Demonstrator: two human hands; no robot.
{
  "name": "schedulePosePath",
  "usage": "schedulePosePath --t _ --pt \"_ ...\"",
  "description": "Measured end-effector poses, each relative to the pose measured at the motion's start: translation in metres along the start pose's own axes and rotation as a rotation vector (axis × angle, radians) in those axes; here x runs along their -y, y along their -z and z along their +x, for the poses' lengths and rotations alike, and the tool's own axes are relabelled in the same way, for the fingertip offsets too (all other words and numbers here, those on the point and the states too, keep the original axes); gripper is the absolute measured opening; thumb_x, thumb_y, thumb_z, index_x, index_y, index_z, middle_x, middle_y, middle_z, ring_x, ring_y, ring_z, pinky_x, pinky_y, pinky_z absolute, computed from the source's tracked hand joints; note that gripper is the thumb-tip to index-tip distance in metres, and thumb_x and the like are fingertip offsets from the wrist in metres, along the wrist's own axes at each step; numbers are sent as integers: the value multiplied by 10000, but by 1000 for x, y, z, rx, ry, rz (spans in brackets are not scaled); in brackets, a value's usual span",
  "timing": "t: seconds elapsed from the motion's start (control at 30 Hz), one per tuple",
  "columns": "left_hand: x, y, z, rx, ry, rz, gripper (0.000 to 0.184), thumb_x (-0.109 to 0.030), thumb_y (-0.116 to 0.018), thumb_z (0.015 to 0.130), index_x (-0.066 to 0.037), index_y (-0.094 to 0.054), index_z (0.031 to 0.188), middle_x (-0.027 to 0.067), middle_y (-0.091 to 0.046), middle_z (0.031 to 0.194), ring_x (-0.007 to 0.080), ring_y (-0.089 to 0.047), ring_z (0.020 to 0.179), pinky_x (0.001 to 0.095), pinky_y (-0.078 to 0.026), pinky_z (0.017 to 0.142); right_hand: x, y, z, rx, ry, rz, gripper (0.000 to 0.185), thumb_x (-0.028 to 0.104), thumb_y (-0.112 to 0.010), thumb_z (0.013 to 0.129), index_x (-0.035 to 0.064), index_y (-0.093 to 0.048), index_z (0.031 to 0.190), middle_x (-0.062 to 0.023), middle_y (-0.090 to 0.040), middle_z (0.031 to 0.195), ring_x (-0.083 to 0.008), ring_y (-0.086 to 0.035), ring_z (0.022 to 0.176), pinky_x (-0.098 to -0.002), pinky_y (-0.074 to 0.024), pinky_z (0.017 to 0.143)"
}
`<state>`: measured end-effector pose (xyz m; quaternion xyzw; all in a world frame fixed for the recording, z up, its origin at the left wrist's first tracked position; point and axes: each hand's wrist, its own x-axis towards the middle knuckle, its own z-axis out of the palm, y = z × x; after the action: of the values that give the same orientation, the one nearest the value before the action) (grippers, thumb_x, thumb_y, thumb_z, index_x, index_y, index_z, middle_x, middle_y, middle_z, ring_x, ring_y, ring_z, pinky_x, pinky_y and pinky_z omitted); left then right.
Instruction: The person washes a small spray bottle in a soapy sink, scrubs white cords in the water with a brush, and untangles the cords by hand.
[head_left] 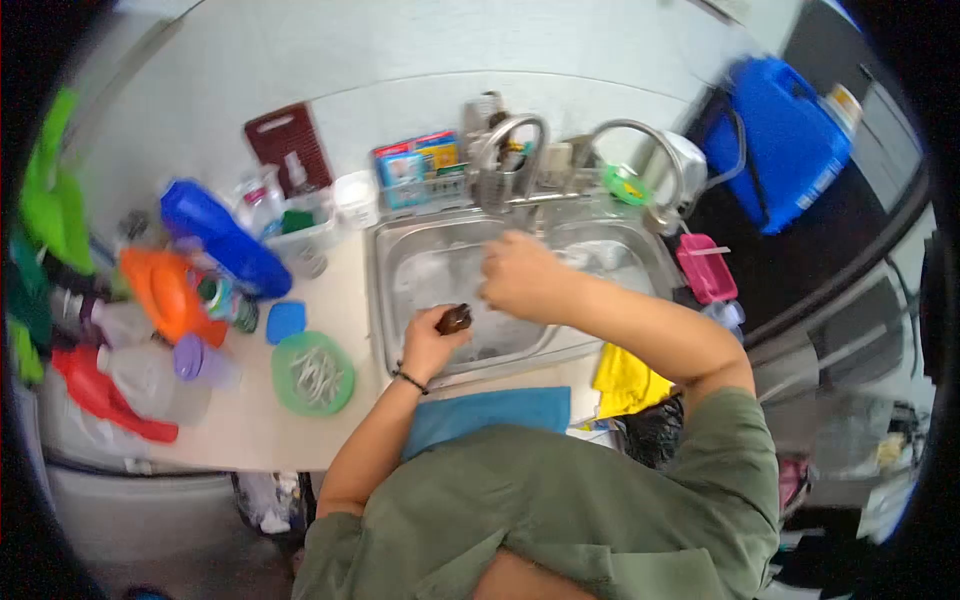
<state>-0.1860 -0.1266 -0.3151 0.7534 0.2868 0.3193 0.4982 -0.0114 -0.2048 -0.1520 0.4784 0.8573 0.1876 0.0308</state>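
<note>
My left hand [430,342] is wrapped round a small dark brown bottle [455,319], over the left basin of the steel double sink [382,290]. The bottle lies tilted, with its narrow end pointing right. Just above and to the right is my right hand [522,272], its fingers curled in and apart from the bottle. Whatever those fingers hold, if anything, is hidden. Behind the right hand stands a curved metal faucet [540,135]. White suds or wet glare show in the basin.
A green bowl [343,375] of pale strips and a blue lid [286,322] sit left of the sink. Bottles, including an orange one [170,295], crowd farther left. A blue towel [490,415] and yellow cloth [628,384] lie in front. A blue jug [780,140] stands at right.
</note>
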Motion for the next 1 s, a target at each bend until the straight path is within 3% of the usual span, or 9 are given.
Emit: schedulePosePath --t 0.1,0.13,0.17,0.2,0.23,0.27,0.33,0.77,1.0 --pt "-23 -6 3 92 162 -349 265 -79 -730 711 -15 -639 951 56 -655 851 159 -616 752 276 -498 681 11 -8 34 185 26 130 137 303 -630 656 172 -665 636 -56 -643 740 -239 -603 735 -384 -452 658" --pt "-31 -8 2 83 242 -464 270 -57 -712 736 -23 -621 988 35 -643 877 153 -605 762 270 -502 684 11 -28 45 95 42 70 158 323 -641 641 169 -668 620 -56 -653 733 -216 -602 738 -403 -444 627" --pt "-50 -5 0 58 229 -377 249 -82 -710 747 6 -628 966 66 -655 883 150 -615 777 276 -505 697 15 -41 66 99 -7 -46 175 329 -656 646 165 -688 695 -37 -660 745 -201 -599 731 -409 -433 646" --pt "-63 -1 -2 30 214 -291 244 -108 -708 759 35 -636 944 97 -667 888 146 -625 792 281 -508 709 19 13 75 285 28 -65 236 320 -660 665 141 -697 814 -40 -663 796 -202 -594 740 -392 -423 672" --pt "-58 4 3 78 230 -224 302 -68 -685 769 -22 -578 1047 79 -608 970 148 -590 851 291 -511 738 15 32 86 339 35 -67 234 316 -659 668 142 -695 821 -40 -663 798 -205 -595 746 -394 -425 674" --pt "-20 9 10 35 32 -28 322 -82 -678 782 -10 -564 1074 80 -598 1017 154 -573 932 304 -504 784 15 38 94 367 33 -66 232 311 -658 671 144 -692 828 -41 -663 801 -208 -596 751 -396 -427 677" --pt "-41 13 7 102 93 -93 296 -142 -702 770 41 -652 996 132 -667 971 220 -607 885 338 -461 816 13 46 88 389 19 -9 228 301 -655 677 147 -686 843 -41 -662 805 -213 -599 762 -399 -431 681" --pt "-22 6 23 78 166 -137 282 -118 -725 737 19 -657 974 79 -670 896 169 -599 822 303 -471 762 13 35 53 633 133 2 232 239 -638 715 169 -651 935 -44 -659 835 -250 -615 835 -424 -458 712" --pt "-11 22 18 -22 160 -81 278 -104 -737 719 7 -660 962 50 -671 856 142 -594 787 284 -476 733 -11 21 70 542 188 107 251 206 -629 735 180 -632 985 -46 -657 852 -270 -623 874 -437 -473 729"
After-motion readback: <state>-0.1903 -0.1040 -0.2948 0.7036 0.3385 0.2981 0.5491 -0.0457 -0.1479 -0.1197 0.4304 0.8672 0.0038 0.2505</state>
